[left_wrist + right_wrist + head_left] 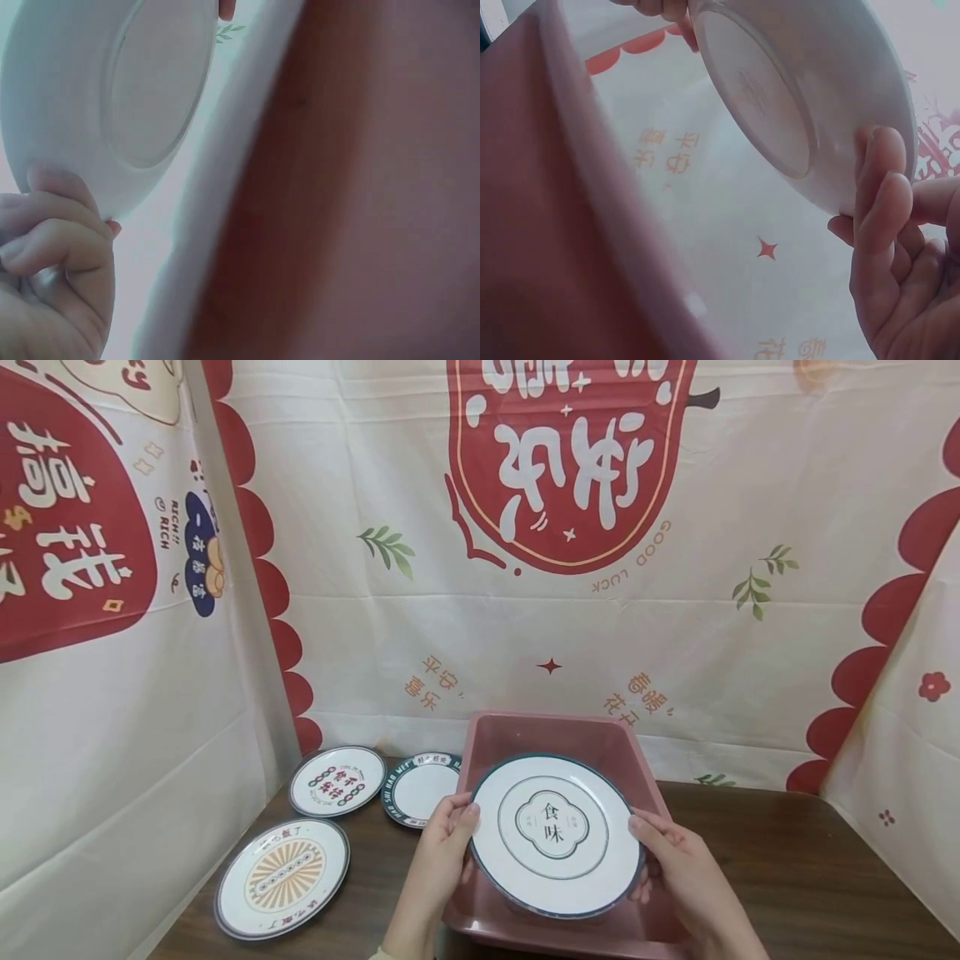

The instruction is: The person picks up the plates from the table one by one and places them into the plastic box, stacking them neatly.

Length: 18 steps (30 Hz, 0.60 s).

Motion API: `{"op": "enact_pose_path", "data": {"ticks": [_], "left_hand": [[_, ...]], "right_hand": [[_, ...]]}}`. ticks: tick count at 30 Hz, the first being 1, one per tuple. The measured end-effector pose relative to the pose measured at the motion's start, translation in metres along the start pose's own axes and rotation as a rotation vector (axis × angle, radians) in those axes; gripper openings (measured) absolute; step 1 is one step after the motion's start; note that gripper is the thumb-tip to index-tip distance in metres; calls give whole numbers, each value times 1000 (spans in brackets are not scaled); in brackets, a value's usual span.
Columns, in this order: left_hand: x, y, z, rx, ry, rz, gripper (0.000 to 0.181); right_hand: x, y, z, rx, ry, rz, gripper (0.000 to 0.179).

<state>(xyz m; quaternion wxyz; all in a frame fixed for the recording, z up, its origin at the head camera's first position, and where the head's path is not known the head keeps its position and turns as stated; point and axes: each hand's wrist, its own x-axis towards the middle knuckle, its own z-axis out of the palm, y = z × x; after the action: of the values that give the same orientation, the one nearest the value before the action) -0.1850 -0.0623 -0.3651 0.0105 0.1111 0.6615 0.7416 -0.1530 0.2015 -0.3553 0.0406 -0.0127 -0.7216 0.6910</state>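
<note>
Between left hand (444,837) and right hand (677,853), both pinching its rim, a white plate (557,837) tilts; beneath them stands a pink basin (555,737).

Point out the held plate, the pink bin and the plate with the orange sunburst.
held plate (556,837): head view, middle of its printed face.
pink bin (551,737): head view, far inner wall just below the rim.
sunburst plate (284,877): head view, centre of the printed sunburst.

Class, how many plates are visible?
4: a plate held by left hand and right hand over the pink bin; on the table, sunburst plate, red-lettered plate behind it, green-rimmed plate beside the bin. More may hide inside.
</note>
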Motion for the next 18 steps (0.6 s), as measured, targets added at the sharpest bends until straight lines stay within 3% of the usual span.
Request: {"op": "enact_pose_path", "data": {"ticks": [6,9,14,18], "left_hand": [[12,17,3,49,-1,47,41],[23,27,5,65,27,55,42],[43,34,10,-5,97,54,39],[55,38,17,-41,129,49,37]], "right_hand": [[9,-19,-1,9,24,-64,51],[18,-31,1,1,39,-66,51],[32,-48,5,-75,61,-38,49],[43,-56,7,-110,126,-22,52]]}}
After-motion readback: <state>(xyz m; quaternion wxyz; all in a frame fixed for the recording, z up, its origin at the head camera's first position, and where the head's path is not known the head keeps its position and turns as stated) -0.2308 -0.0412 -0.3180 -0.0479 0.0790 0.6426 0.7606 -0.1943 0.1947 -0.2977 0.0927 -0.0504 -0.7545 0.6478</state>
